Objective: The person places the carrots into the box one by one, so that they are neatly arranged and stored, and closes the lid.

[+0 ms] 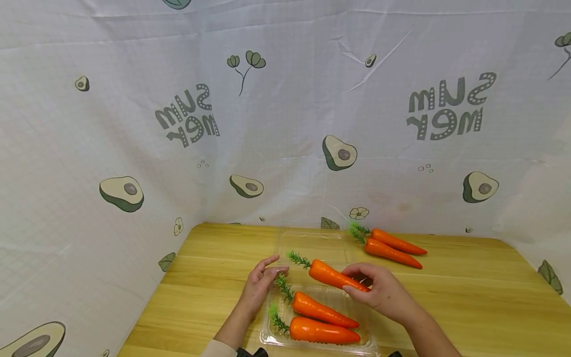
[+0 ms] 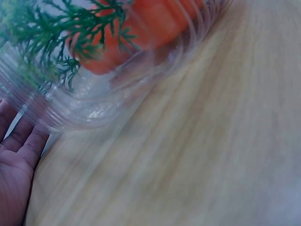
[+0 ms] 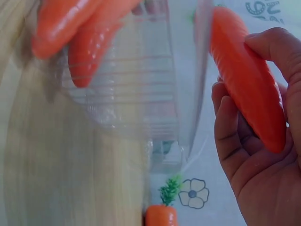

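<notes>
Five toy carrots in all, one clear plastic clamshell box, one wooden table.

The right hand [image 1: 383, 292] is pinching one carrot, the held carrot [image 1: 334, 275], by its pointed end, thumb and fingers curled round it. It is hanging above the far part of the box tray [image 1: 366, 342], green top pointing away to the left. In the right wrist view the same held carrot [image 3: 244, 80] is sitting between thumb and fingers [image 3: 230, 127], tip toward the palm.

Two carrots are lying inside the tray, side by side, tips to the right: the middle carrot [image 1: 318, 310] and the near carrot [image 1: 323, 331]. They look to be touching or almost touching. Their green tops are pointing toward the left hand.

The left hand [image 1: 258, 287] is resting against the tray's left edge, fingers fairly straight and relaxed, holding nothing. The left wrist view is showing the palm [image 2: 16, 165] just beside the ribbed clear wall of the tray; blurry there.

The box lid [image 1: 312, 243] is lying flat and open behind the tray.

Two more carrots, the spare pair [image 1: 392, 246], are lying together on the table [image 1: 468, 297], well apart from the box, behind the right hand.

An avocado-print cloth [image 1: 285, 124] is hanging behind the table.
</notes>
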Demonstrator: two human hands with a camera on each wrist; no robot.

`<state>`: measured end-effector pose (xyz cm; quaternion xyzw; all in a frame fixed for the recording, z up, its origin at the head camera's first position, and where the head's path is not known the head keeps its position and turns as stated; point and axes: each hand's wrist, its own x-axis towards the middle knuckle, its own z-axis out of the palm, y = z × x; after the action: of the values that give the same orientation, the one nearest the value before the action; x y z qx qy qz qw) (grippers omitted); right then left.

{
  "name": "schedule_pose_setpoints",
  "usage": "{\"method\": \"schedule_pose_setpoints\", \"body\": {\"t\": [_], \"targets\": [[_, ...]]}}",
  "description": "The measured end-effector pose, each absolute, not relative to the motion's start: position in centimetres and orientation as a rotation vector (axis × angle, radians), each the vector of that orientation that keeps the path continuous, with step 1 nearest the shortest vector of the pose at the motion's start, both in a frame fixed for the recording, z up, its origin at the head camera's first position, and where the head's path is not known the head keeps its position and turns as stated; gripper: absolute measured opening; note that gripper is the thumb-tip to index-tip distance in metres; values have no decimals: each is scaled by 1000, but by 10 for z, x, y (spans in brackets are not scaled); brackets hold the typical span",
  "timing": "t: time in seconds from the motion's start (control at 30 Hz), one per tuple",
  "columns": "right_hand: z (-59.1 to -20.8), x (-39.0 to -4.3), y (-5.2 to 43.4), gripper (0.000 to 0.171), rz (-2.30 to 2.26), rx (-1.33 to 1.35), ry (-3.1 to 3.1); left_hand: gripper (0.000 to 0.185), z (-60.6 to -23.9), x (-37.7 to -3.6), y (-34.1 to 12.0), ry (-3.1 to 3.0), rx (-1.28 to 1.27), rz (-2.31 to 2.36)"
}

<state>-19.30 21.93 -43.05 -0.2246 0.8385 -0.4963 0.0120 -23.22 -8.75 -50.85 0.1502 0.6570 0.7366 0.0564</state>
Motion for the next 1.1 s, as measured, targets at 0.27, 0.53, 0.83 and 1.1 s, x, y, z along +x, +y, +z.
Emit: {"method": "schedule_pose_setpoints", "body": {"t": [0.27,0.53,0.83,1.1], "targets": [[-438,-193,208,23,-1515,-735,2592,46,-509,-232,-88,1990,457,2237],[-444,-194,197,22,-1419,-749,2616,41,-490,-224,-89,2022,383,2200],[-444,-195,191,22,-1251,-769,2657,39,-479,-218,-88,2067,376,2173],[-445,-195,190,22,-1095,-742,2743,39,-492,-224,-88,2055,396,2199]]}}
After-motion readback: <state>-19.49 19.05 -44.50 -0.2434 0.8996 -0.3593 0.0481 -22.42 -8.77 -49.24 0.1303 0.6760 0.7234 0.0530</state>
